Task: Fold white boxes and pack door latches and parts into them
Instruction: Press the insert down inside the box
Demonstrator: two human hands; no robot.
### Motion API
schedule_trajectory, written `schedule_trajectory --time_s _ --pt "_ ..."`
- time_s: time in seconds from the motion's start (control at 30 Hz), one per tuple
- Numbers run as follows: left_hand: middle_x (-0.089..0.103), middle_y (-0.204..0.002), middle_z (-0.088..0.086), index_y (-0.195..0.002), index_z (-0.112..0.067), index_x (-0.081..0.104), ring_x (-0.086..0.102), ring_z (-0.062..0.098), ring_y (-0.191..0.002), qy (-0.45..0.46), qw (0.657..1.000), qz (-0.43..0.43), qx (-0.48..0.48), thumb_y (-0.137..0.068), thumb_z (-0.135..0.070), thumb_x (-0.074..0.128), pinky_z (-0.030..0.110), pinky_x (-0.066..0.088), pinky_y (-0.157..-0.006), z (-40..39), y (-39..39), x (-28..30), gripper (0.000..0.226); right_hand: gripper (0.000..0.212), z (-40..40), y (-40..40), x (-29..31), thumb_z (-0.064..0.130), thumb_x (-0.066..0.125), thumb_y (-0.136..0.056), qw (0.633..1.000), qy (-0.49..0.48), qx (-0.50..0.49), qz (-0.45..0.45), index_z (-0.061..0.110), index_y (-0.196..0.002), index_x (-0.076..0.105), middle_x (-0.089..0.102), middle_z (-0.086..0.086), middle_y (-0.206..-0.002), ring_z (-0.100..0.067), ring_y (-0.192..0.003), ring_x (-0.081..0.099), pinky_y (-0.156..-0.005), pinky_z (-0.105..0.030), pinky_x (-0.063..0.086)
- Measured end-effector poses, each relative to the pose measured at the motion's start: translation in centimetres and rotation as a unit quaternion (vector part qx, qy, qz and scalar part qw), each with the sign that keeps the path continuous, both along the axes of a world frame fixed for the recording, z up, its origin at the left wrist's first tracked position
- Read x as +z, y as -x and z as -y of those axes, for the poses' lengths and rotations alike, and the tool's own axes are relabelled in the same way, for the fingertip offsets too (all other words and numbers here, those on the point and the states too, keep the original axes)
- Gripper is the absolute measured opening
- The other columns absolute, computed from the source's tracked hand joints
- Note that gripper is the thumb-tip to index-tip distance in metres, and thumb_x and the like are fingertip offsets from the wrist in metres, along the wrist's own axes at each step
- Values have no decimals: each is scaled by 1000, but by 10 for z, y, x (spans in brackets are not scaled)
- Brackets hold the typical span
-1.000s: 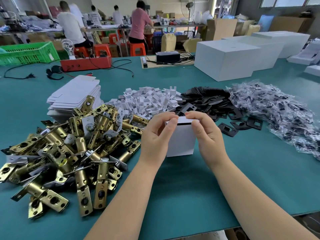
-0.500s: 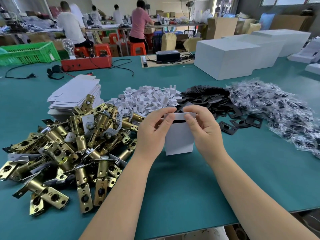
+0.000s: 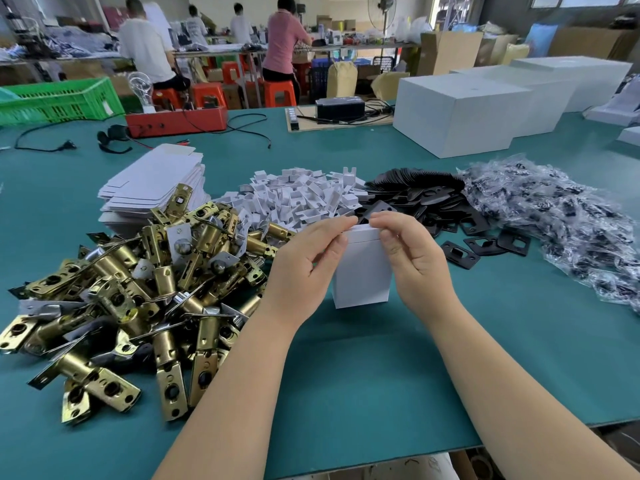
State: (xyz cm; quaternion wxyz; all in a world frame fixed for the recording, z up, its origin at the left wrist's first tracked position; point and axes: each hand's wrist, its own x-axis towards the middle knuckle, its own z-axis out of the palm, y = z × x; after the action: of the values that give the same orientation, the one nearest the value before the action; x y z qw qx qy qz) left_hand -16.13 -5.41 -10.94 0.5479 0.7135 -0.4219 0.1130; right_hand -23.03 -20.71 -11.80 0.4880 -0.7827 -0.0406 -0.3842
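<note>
Since a moment ago, both hands have closed the box's top flap: the dark gap that showed under the flap is gone, and the lid now sits flat. That small white box point(image 3: 362, 271) stands upright on the green worktop point(image 3: 363, 375), between the two hands. At the box's top left corner, the left hand point(image 3: 304, 268) pinches with thumb and forefinger, its other fingers curled loosely beside the box wall. Opposite it, the right hand point(image 3: 414, 261) grips the top right corner the same way, fingers point(image 3: 381, 221) pressed on the lid edge. So both hands are closed on the box.

Left of the hands lies a heap of brass latches point(image 3: 138, 296), touching a stack of flat box blanks point(image 3: 152, 185) behind it. Behind the box sits a pile of small white card inserts point(image 3: 304, 195), then a pile of black strike plates point(image 3: 433, 202), a few lying loose near the right hand. Farther right is a mound of clear bags point(image 3: 561, 220) holding dark parts. Large white cartons point(image 3: 460, 109) stand at the far right of the worktop.
</note>
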Motion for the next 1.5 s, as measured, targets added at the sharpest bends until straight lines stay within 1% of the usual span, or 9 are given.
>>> schedule_trajectory --time_s 0.27,0.5,0.63,0.73,0.97,1.23,1.3,1.37,1.5 --pt "65 -123 1 -115 -13 71 62 13 -113 -14 998 39 43 -89 -13 66 28 52 -94 -3 1 -1 27 18 -1 3 -3 16 54 -91 999 38 -28 -9 20 -106 61 55 0 -121 0 -115 50 -96 -22 42" --pt "65 -113 -9 -112 -20 72 61 3 -105 16 999 22 34 -89 -18 65 11 48 -83 1 1 -7 24 28 0 12 -7 10 66 -86 998 31 -47 5 26 -108 64 54 8 -123 8 -111 51 -92 -27 49" --pt "63 -115 -14 -105 -53 64 65 13 -100 2 994 -110 -6 -81 -24 70 22 54 -81 3 0 -6 38 65 1 8 -9 6 71 -83 985 -111 37 -131 46 -126 41 59 13 -123 -5 -107 60 -91 -21 50" --pt "67 -104 -16 -98 -56 64 68 10 -86 27 982 -189 -9 -76 -18 74 23 55 -72 2 -3 -3 45 54 12 2 -16 1 72 -80 947 -135 106 -270 33 -119 52 71 10 -107 -13 -102 66 -83 -19 52" --pt "62 -109 8 -105 -25 55 67 22 -97 173 877 -448 7 -85 -1 69 40 60 -64 8 -1 -4 34 52 21 -5 -24 9 71 -83 920 -307 77 -230 18 -128 48 75 -3 -92 -23 -87 70 -78 -38 56" --pt "46 -115 11 -127 -15 36 59 27 -98 149 794 -587 56 -88 -9 65 31 58 -55 27 23 -8 49 35 13 -2 -16 47 56 -80 910 -332 -147 -199 13 -79 68 68 -1 -84 -26 -81 58 -74 -38 48" --pt "48 -118 10 -129 -14 40 58 25 -101 139 808 -569 67 -92 -13 62 30 59 -56 27 24 -7 43 21 8 0 -15 40 54 -84 938 -247 -115 -215 26 -86 70 67 9 -91 -14 -90 60 -78 -28 49" --pt "52 -124 8 -131 -13 42 58 20 -103 28 879 -467 88 -89 -18 66 27 59 -61 23 21 -9 48 20 5 2 -15 32 55 -91 950 -91 -77 -287 36 -108 63 62 23 -99 6 -88 54 -66 -8 40" --pt "53 -129 2 -137 -14 38 51 23 -117 -283 920 -218 162 -78 -44 73 35 46 -90 9 7 -15 75 68 8 4 -16 29 64 -87 931 21 -34 -363 23 -148 34 47 6 -140 -14 -126 45 -90 -22 35"
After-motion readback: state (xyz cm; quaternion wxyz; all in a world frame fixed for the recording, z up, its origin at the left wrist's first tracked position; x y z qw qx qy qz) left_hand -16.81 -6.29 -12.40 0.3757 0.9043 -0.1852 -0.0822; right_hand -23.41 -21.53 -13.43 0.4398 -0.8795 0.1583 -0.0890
